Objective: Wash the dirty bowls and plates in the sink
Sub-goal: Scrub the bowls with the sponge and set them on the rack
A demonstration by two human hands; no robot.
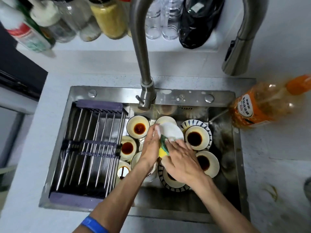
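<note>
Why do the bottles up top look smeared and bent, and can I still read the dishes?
Head view: wide-angle distortion bows the faucet and stretches the shelf bottles, which are blurred at the edges; the orange bottle smears too. The centre is sharper: sponge and sauce-stained bowls read clearly.

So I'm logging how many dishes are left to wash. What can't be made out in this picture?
Head view only:
- Dishes under the left hand and right hand: covered, so no full count.
- The soapy dish being scrubbed: foam hides its surface.
- Sponge: mostly hidden between the hands.
- Orange bottle: cut off by the right edge, label blurred.
- Sink floor: dark, covered by dishes.
</note>
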